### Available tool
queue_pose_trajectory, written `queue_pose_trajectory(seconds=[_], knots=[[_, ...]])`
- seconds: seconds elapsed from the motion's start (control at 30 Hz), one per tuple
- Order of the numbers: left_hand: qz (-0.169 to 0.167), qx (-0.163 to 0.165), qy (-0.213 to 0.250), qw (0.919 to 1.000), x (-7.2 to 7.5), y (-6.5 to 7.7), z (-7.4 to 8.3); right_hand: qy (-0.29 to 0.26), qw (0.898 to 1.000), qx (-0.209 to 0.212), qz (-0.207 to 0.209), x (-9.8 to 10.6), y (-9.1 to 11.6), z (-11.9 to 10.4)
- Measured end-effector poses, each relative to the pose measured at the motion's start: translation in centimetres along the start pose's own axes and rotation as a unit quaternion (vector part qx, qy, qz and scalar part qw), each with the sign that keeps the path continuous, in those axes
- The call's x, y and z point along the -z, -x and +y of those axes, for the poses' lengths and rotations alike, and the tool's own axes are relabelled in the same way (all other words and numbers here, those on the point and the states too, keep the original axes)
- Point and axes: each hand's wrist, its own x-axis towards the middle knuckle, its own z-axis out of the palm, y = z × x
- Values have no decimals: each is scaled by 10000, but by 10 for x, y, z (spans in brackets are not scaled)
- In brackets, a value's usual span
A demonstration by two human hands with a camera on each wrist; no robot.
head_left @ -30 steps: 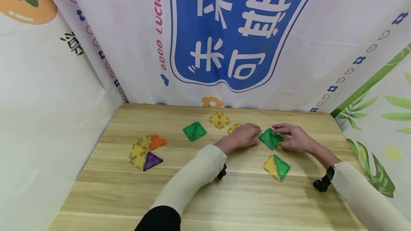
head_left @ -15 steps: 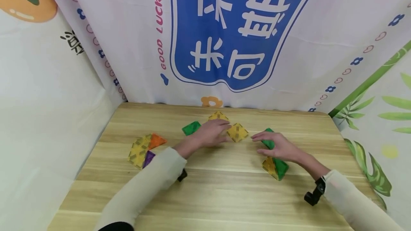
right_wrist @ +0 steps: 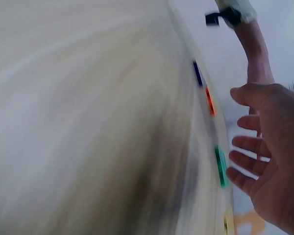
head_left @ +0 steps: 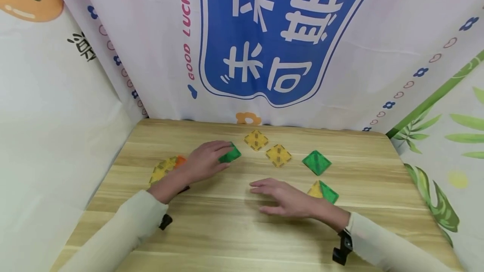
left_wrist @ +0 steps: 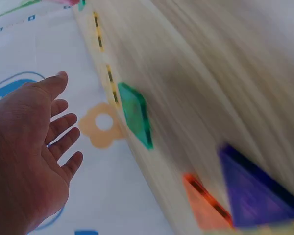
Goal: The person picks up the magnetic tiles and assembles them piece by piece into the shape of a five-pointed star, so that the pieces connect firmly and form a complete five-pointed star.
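Observation:
My left hand [head_left: 204, 160] reaches over the left side of the table, fingers loosely extended and holding nothing. In the head view its fingertips overlap a green translucent square tile [head_left: 235, 153]. My right hand [head_left: 285, 198] hovers over the middle of the table with fingers spread, and its wrist partly covers a yellow triangle tile [head_left: 316, 189] beside a green triangle tile [head_left: 329, 192]. Behind the hands lie two yellow squares, one farther back [head_left: 256, 140] and one nearer [head_left: 278, 155], then another green square [head_left: 316, 163]. The left wrist view shows an orange triangle [left_wrist: 206, 205] and a purple triangle [left_wrist: 257, 193].
A cluster of yellow tiles [head_left: 160, 171] sits at the left of the wooden table [head_left: 227, 238], partly hidden by my left forearm. A printed cloth [head_left: 159, 53] hangs along the table's back edge, with more cloth at both sides.
My left hand has swept left from the nearer yellow square to the left green square. The right hand has left the right green square and moved left and nearer to me.

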Motion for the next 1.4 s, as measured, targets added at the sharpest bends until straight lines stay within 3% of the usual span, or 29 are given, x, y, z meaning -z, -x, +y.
queue_pose_trajectory(seconds=[0.13,0.3,0.5,0.7,1.13,1.4], knots=[[121,153,66,9998,4,25,-15,555,9973,408,-235,-17,-18,-16],[207,353,112,9991,6,53,-37,1355,9867,758,-488,-35,-42,-28],[141,773,184,9967,6,80,-59,2049,9733,779,-681,-52,-69,-39],[36,1160,348,9926,7,104,-77,2146,9702,701,-882,-66,-95,-50],[-158,1313,750,9884,4,131,-101,2223,9650,314,-1352,-85,-140,-75],[-443,1399,1019,9839,1,135,-107,2261,9620,132,-1523,-95,-158,-80]])
